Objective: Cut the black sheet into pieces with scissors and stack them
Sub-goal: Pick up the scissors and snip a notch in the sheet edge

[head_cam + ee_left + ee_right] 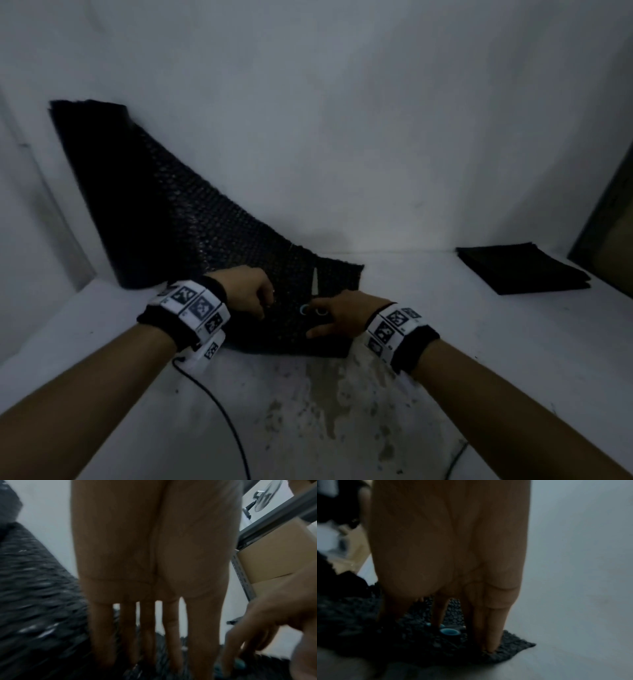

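Step in hand: While the scissors lie on the black sheet, the person looks to be picking them up, judging by the right hand's reach.
Right hand: The right hand has its fingers spread downward over the blue finger loops; in the right wrist view one finger comes down at the loops and two fingertips press the sheet near its corner. No closed grasp on the scissors shows yet.
Left hand: The left hand rests on the sheet just left of the scissors, fingers long and nearly straight in the left wrist view, holding nothing.
Sheet: It lies flat on the white table under both hands and climbs to a roll leaning on the back wall at the far left.
Cut pieces: A stack of black pieces sits on the table well apart to the right.
Doing it well: Thumb and fingers should seat fully in the loops before lifting, so the blades do not snag the bumpy surface; the left hand should keep the sheet flat.
Risk: The sheet may lift with the scissors.
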The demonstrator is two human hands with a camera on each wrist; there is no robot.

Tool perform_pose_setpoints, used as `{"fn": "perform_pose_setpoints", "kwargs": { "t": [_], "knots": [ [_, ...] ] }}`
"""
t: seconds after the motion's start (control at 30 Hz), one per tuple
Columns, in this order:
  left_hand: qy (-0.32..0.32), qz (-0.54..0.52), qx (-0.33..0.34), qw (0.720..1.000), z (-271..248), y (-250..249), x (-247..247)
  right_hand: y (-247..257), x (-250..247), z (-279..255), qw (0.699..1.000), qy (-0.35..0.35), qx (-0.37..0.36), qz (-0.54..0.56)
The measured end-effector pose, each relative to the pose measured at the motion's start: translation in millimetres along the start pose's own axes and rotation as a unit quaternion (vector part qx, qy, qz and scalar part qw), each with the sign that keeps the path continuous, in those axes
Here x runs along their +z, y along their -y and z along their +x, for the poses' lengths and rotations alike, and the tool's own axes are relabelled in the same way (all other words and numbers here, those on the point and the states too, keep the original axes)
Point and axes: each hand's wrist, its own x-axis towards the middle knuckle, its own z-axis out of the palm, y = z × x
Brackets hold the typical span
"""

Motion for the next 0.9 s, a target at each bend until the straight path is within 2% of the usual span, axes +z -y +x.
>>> {"fn": "perform_pose_setpoints", "kwargs": {
  "t": [0.13,0.3,0.47,0.53,0.63,0.77,0.9],
  "knots": [
    [-0.025,-0.025,0.039,0.999,3.4,-10.3,19.5,-29.5,4.5,-8.0,0.998,-0.02,0.052,0.01],
    [-0.01,-0.064,0.079,0.995,14.4,-52.7,30.9,-81.8,15.4,-17.3,0.988,-0.048,0.138,0.04],
    [-0.086,-0.11,0.135,0.981,26.6,-84.9,32.3,-127.5,24.7,-32.3,0.976,-0.065,0.201,0.046],
    [-0.084,-0.115,0.156,0.977,29.0,-92.9,34.4,-144.7,28.9,-35.0,0.971,-0.075,0.218,0.058],
    [-0.035,-0.102,0.157,0.982,34.5,-102.2,39.8,-162.6,29.3,-36.1,0.968,-0.093,0.222,0.078],
    [0.05,-0.058,0.118,0.99,48.1,-108.7,45.1,-172.9,30.9,-32.8,0.962,-0.119,0.228,0.09],
    [0.091,-0.032,0.095,0.991,56.6,-119.4,43.7,-176.9,31.6,-26.8,0.958,-0.154,0.235,0.065]
  ]
}}
